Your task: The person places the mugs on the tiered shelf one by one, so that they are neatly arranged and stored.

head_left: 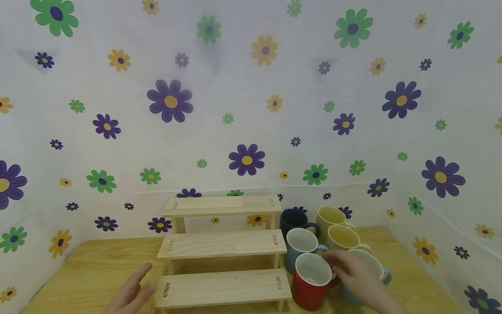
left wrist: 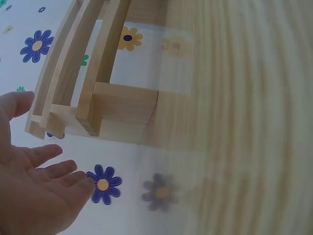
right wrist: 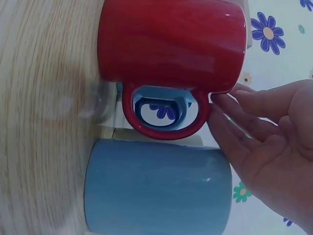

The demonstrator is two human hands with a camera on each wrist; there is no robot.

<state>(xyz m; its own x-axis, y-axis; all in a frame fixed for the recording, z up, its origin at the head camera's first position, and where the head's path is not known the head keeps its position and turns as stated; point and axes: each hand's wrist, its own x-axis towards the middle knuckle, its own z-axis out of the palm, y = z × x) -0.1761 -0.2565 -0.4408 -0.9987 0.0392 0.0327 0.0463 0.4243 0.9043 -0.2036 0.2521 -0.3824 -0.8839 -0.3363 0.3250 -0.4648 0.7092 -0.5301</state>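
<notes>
My right hand (head_left: 357, 274) is at the handle side of a red mug (head_left: 309, 290), which stands upright at the front of a group of mugs. In the right wrist view its fingertips are close to or touching the top of the red handle (right wrist: 166, 133), with the thumb apart and nothing gripped. Just below that hand is a light blue mug (right wrist: 159, 188), partly covered by it in the head view. To the left, my left hand (head_left: 129, 292) hovers beside a three-step wooden stand (head_left: 223, 288), its fingers spread and holding nothing.
Behind the red mug stand another light blue mug (head_left: 292, 257) and a navy mug (head_left: 290, 222). Two yellow mugs (head_left: 331, 218) are at the back right. The mugs crowd close to the stand's right side on a wooden table (head_left: 94, 261). A flowered cloth (head_left: 219, 139) hangs behind.
</notes>
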